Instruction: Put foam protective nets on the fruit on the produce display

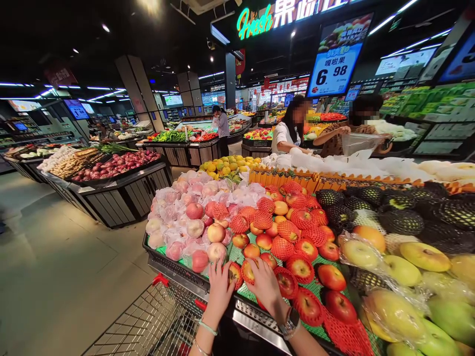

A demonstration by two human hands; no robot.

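My left hand (220, 282) is at the front edge of the fruit display, its fingers stretched out. Beside its thumb lies a red-yellow apple (235, 273) in red foam netting; I cannot tell how firmly they touch. My right hand (266, 283), with a watch on the wrist, has its fingers curved over another netted apple (247, 271). Other red apples (300, 267) in red netting lie to the right and behind. Pale pink fruit (200, 260), partly in thin wrapping, fills the left part of the display.
A wire shopping cart (148, 316) with red parts stands at the lower left against the display. Yellow-green fruit (393, 311) in plastic lies at right. Across the display are two people, one holding a clear bag (358, 144). An onion stand (118, 165) is at left.
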